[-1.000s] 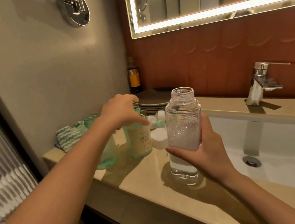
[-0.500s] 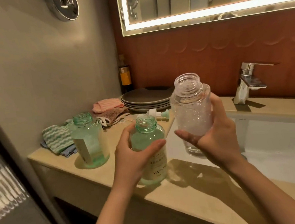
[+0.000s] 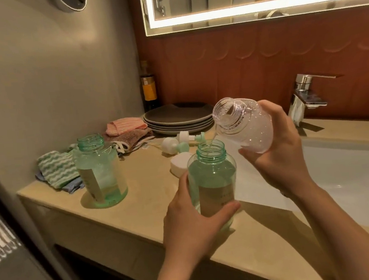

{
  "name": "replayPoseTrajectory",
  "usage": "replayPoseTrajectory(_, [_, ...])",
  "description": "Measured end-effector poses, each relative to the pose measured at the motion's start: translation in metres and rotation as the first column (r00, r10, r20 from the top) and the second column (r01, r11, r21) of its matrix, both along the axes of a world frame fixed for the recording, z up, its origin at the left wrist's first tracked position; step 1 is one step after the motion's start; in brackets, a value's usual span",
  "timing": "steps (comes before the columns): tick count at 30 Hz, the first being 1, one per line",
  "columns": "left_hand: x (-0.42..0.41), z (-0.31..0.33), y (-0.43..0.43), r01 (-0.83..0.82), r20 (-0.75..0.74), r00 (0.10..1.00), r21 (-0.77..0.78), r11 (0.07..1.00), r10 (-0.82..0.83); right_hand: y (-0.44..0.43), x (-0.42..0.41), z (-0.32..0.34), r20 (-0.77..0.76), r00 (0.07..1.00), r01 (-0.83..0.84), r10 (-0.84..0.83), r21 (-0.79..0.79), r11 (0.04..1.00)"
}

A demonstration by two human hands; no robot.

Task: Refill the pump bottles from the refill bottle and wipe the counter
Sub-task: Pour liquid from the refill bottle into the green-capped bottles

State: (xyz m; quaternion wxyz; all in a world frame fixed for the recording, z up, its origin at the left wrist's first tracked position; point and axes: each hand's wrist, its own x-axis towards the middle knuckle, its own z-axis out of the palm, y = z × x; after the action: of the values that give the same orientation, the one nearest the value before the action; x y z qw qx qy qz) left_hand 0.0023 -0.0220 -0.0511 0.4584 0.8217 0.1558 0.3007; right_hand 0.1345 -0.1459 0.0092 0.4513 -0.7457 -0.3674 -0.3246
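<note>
- Refill bottle (image 3: 244,125) hangs above the counter (image 3: 145,208), the biggest thing here, near the front edge where it meets the sink (image 3: 350,181).
- Plates (image 3: 177,118) are stacked at the counter's back edge, and cloths (image 3: 56,169) lie along its left edge.
- Right hand (image 3: 279,160) has fingers and thumb curled round the refill bottle's base end. Left hand (image 3: 194,232) is wrapped round the lower half of the near pump bottle (image 3: 213,177), thumb across its label. I cannot tell whether that bottle rests on the counter, because the hand hides its foot.
- Far pump bottle (image 3: 99,172) stands upright and open near the left front corner, untouched.
- The refill bottle's long axis is well off upright, nearly level. The open mouth points left and back, slightly raised, and the base sits to the right in the palm. Its mouth is just above and to the right of the near pump bottle's mouth, not yet over it.
- Likely trouble: if it is tipped further before the mouths line up, the wide neck would dump liquid down the label or onto the counter. A sudden gulp could overshoot, and a wet wall could slip in the grip.
- Cap (image 3: 181,164) and pump heads (image 3: 175,144) lie loose mid-counter behind the near pump bottle, within reach of any spill.
</note>
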Motion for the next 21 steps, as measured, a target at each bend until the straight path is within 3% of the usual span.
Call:
replayPoseTrajectory(5, [-0.005,0.005,-0.006,-0.086,-0.109,0.989,0.114,0.990,0.098,0.002,0.008,0.011,0.065,0.998,-0.025,0.027,-0.028,0.999])
replayPoseTrajectory(12, [-0.008,0.006,-0.008,-0.157,-0.150,0.974,0.102,0.982,0.172,0.008,0.027,0.023,0.258,0.964,-0.048,0.064,-0.067,0.997])
replayPoseTrajectory(21, [-0.007,0.005,-0.008,-0.180,-0.155,0.968,0.109,0.978,0.196,0.008,0.033,0.014,0.364,0.931,0.011,0.023,-0.091,0.996])
